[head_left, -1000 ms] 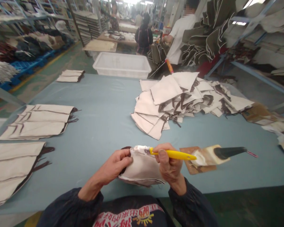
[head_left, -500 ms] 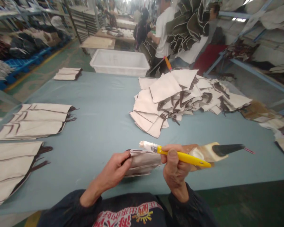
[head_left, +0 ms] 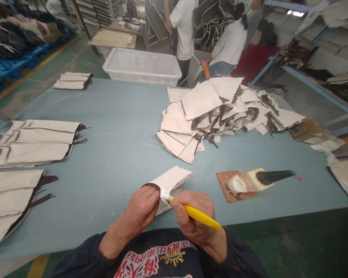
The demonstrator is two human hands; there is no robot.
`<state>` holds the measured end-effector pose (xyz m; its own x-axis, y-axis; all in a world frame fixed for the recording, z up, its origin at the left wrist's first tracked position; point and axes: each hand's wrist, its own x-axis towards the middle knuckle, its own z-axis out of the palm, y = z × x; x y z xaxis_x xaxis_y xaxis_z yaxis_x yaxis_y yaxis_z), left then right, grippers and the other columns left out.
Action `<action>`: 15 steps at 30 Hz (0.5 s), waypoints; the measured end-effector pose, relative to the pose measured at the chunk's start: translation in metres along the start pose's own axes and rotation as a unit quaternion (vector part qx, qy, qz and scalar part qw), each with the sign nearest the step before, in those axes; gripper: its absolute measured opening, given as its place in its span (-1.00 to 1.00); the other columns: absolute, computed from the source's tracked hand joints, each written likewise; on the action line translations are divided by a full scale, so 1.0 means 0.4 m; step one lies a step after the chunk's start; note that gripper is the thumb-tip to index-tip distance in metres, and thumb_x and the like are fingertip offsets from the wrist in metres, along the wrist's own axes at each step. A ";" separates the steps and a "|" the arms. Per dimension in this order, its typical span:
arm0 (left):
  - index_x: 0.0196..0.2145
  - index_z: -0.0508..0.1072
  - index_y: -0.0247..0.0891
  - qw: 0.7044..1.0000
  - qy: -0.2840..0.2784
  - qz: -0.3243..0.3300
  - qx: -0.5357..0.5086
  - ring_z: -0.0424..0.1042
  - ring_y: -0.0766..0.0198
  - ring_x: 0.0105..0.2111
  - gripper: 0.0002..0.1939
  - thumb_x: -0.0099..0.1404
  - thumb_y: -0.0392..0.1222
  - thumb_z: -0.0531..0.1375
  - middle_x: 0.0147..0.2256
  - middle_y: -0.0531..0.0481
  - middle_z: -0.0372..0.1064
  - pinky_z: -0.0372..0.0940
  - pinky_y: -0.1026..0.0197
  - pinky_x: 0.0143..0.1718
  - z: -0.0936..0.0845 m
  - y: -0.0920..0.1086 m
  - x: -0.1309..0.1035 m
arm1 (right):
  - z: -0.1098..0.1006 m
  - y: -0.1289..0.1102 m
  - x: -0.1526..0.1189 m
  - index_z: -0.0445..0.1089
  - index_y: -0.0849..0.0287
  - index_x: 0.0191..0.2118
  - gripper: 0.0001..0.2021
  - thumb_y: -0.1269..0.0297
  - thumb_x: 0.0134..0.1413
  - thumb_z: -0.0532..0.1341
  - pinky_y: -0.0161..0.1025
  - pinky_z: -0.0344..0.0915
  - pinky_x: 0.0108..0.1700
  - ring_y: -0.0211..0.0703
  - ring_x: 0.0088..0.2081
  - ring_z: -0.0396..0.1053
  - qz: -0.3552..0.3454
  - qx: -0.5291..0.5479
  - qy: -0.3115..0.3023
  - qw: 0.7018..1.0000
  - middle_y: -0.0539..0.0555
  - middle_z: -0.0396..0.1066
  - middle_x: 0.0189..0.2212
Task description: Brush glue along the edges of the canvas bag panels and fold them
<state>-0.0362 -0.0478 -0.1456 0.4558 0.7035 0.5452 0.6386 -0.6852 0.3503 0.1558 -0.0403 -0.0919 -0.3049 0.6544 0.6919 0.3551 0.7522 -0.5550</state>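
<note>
Near the table's front edge, my left hand (head_left: pixel 143 206) is closed on a cream fabric pouch (head_left: pixel 174 178) with dark brown edging, its mouth spread a little. My right hand (head_left: pixel 195 216) grips a paintbrush (head_left: pixel 204 217) with a yellow handle. The brush's white-coated bristles touch the pouch by its dark edge, right beside my left fingers. Part of the pouch is hidden behind both hands. To the right, a cream container (head_left: pixel 239 183) with white paste at its mouth and a dark handle-like end lies on a brown board (head_left: pixel 224 189).
A heap of cream fabric pieces (head_left: pixel 203 100) covers the table's back right. Overlapping stacks of pouches (head_left: pixel 43 141) lie along the left side. A white plastic tub (head_left: pixel 142 67) stands beyond the far edge. People in white shirts (head_left: pixel 184 31) are behind the table.
The brush has come down and left from above the pouch onto its edge. My left hand has turned the pouch, whose far end now points up and right. The view has tilted downward.
</note>
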 end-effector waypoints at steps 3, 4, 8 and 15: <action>-0.39 0.29 -0.19 1.000 0.011 -0.004 -0.005 0.28 0.18 -0.44 -0.74 0.41 -0.44 -0.03 -0.46 -0.04 0.35 0.20 0.16 -0.40 -0.003 -0.001 -0.002 | -0.004 0.003 -0.003 0.38 0.08 -0.36 -0.78 0.37 0.34 0.09 -0.31 0.34 -0.43 -0.25 -0.55 0.44 0.012 0.012 0.014 1.000 -0.05 0.48 -0.56; -0.39 0.30 -0.19 1.000 0.013 -0.006 -0.004 0.28 0.18 -0.44 -0.74 0.40 -0.44 -0.02 -0.46 -0.04 0.36 0.20 0.15 -0.40 -0.003 -0.002 -0.002 | -0.009 0.007 -0.001 0.39 0.08 -0.35 -0.79 0.39 0.33 0.09 -0.31 0.34 -0.45 -0.25 -0.55 0.44 0.024 0.003 0.029 0.999 -0.05 0.48 -0.56; -0.41 0.30 -0.19 1.000 0.011 -0.008 -0.007 0.29 0.17 -0.43 -0.73 0.39 -0.44 -0.02 -0.47 -0.05 0.36 0.20 0.14 -0.39 -0.001 -0.003 0.000 | -0.021 0.021 0.006 0.41 0.08 -0.34 -0.79 0.41 0.31 0.09 -0.31 0.31 -0.50 -0.23 -0.57 0.44 0.061 -0.024 0.062 0.996 -0.04 0.50 -0.55; -0.40 0.29 -0.19 1.000 0.005 -0.002 -0.019 0.26 0.15 -0.42 -0.74 0.39 -0.45 -0.01 -0.46 -0.06 0.34 0.21 0.13 -0.38 0.001 0.001 0.011 | -0.015 0.008 0.008 0.41 0.08 -0.36 -0.77 0.39 0.32 0.09 -0.32 0.35 -0.48 -0.25 -0.56 0.45 0.068 0.006 0.058 0.996 -0.04 0.50 -0.55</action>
<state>-0.0336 -0.0449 -0.1433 0.4463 0.7051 0.5511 0.6173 -0.6884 0.3809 0.1611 -0.0362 -0.0888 -0.1502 0.7377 0.6582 0.3747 0.6585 -0.6526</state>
